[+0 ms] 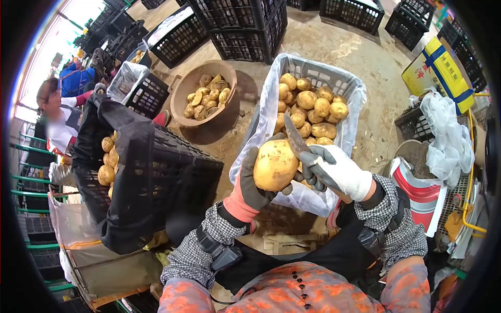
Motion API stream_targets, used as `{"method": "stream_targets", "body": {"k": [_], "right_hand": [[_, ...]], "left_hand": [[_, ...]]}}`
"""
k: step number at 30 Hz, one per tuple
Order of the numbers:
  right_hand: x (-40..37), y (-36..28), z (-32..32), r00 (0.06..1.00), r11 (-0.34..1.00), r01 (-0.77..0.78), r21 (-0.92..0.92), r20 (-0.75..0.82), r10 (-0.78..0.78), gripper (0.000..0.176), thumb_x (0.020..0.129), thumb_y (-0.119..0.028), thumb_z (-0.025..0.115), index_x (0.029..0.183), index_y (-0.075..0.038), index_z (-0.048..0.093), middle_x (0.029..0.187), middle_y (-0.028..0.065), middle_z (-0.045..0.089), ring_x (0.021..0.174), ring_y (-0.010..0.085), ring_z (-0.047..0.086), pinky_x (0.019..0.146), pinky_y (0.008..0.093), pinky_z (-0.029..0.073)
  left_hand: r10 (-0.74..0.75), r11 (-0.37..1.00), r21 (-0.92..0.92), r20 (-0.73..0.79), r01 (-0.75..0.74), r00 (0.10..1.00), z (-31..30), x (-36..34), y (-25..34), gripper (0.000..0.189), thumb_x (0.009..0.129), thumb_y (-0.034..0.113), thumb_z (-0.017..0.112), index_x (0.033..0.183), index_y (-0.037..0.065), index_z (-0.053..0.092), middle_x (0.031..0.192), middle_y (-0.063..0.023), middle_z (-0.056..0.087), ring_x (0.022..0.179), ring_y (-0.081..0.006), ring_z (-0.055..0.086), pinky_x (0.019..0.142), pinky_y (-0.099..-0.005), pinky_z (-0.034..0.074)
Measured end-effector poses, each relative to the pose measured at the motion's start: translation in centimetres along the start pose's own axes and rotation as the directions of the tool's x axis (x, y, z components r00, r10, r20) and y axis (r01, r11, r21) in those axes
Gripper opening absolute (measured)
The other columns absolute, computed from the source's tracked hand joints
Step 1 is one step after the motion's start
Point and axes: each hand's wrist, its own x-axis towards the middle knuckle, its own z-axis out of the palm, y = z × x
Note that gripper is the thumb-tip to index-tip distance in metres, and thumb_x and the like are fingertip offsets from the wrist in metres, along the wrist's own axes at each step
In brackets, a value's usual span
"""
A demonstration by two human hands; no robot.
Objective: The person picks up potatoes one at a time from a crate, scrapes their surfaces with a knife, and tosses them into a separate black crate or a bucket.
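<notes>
My left hand (251, 180), in a dark-palmed glove with a coral cuff, is wrapped round a large potato (274, 165). In my right hand (331, 169), in a white and grey glove, is a knife (296, 136); its blade points up and away, close beside the potato's upper right. Whether the blade touches the skin I cannot tell. Both hands are over the near part of a crate (357, 86) lined with white film, which holds many potatoes (306, 99). The handle of the knife is mostly hidden by my right fingers.
A brown tub (229, 78) of potatoes stands beyond the crate to the left. Nearer left is a tilted black crate (162, 177) with dark cloth and potatoes. Stacked black crates (245, 44) stand ahead. A yellow box (441, 68) and plastic film (443, 135) are right. Another person (60, 115) is far left.
</notes>
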Motion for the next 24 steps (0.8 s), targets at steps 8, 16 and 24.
{"method": "stream_targets", "body": {"k": [8,16,24], "right_hand": [[-1.5,-1.1,-3.3,0.923,0.913,0.384,0.138,-0.048,-0.381,0.035,0.094,-0.037,0.050,0.085,-0.004,0.056,0.071,0.0053,0.056,0.053,0.0111,0.053,0.046,0.0240,0.044],[-6.5,-4.0,-5.6,0.599,0.469,0.800,0.375,-0.537,-0.593,0.026,0.101,-0.029,0.042,0.081,-0.012,0.038,0.061,0.0015,0.035,0.038,0.0087,0.030,0.029,0.0210,0.032],[-9.2,-4.1,-8.1,0.619,0.321,0.785,0.530,-0.683,-0.387,0.052,0.101,-0.041,0.037,0.066,-0.003,0.045,0.042,0.0075,0.041,0.026,0.0178,0.038,0.023,0.0282,0.034]], "left_hand": [[0.557,0.376,0.853,0.104,-0.362,0.824,2.4,-4.6,7.0,0.055,0.094,0.043,0.048,0.135,0.008,0.041,0.134,-0.0135,0.048,0.121,-0.0294,0.049,0.102,-0.0462,0.041],[0.139,0.791,0.611,-0.146,-0.021,0.979,0.6,2.9,2.1,0.050,0.087,0.016,0.063,0.132,0.004,0.044,0.127,-0.0134,0.049,0.107,-0.0222,0.055,0.089,-0.0367,0.048],[0.213,-0.492,0.863,-0.008,0.114,0.977,-11.7,26.9,-7.4,0.082,0.073,0.020,0.071,0.143,0.011,0.030,0.145,-0.0231,0.030,0.131,-0.0357,0.036,0.105,-0.0426,0.036]]}}
